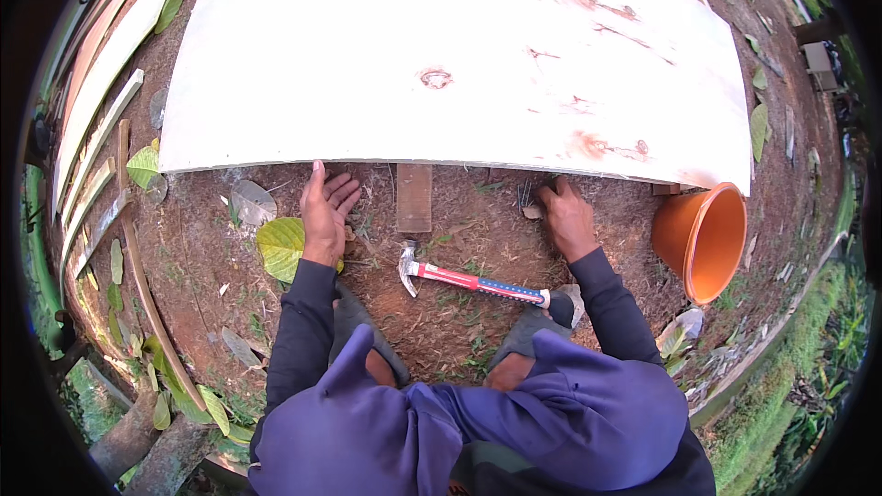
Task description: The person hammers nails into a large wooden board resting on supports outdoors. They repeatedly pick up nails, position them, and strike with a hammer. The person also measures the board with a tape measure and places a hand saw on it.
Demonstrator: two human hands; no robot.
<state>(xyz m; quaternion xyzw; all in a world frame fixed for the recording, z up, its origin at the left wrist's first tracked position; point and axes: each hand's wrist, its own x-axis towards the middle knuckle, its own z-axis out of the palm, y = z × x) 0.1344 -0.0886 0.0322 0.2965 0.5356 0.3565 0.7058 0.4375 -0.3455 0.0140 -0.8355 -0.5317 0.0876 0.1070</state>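
Observation:
A large pale plywood sheet (386, 83) lies before me, its near edge raised off the soil. My left hand (325, 210) is at that edge, palm turned up, thumb against the edge and fingers apart, holding nothing visible. By the same edge, further right, my right hand (568, 215) has its fingers bent downward beside several nails (525, 194) on the ground; its fingertips are partly hidden, so whether it holds a nail is unclear. A claw hammer (475, 281) with a red, white and blue handle lies between my feet. A wooden block (414, 200) sticks out from under the sheet.
An orange plastic bucket (701, 242) lies tipped by the sheet's right corner. Long wooden strips (103, 124) and a thin wooden stick (148, 296) lie at the left. Large leaves (281, 248) are scattered on the soil. Logs (138, 441) are at the lower left.

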